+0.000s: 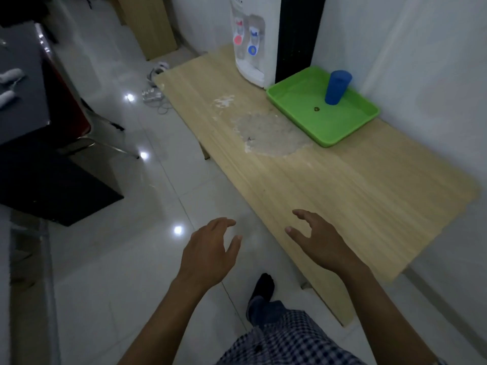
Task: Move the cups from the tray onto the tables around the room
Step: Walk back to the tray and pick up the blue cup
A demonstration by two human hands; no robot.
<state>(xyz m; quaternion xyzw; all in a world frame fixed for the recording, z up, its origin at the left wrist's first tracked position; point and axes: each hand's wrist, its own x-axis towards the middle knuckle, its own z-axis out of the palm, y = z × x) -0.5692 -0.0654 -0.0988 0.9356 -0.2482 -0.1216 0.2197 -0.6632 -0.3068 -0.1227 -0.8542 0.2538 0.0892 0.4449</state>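
A blue cup [337, 86] stood upside down in the green tray [342, 135], toward its far corner by the wall. A small dark speck lay on the tray floor near it. The tray sat on the wooden worktop [355, 185], touching the base of a white water dispenser [251, 40] with a red tap and a blue one. A pale, worn patch marked the wood just beside the tray. Well apart from the cup, my hands hung empty — my right hand [319, 239] over the worktop's near edge, fingers spread and loosely curved, my left hand [210, 250] over the tiled floor [131, 259], fingers released too. Below them my foot [262, 285] in a dark sock touched the floor.
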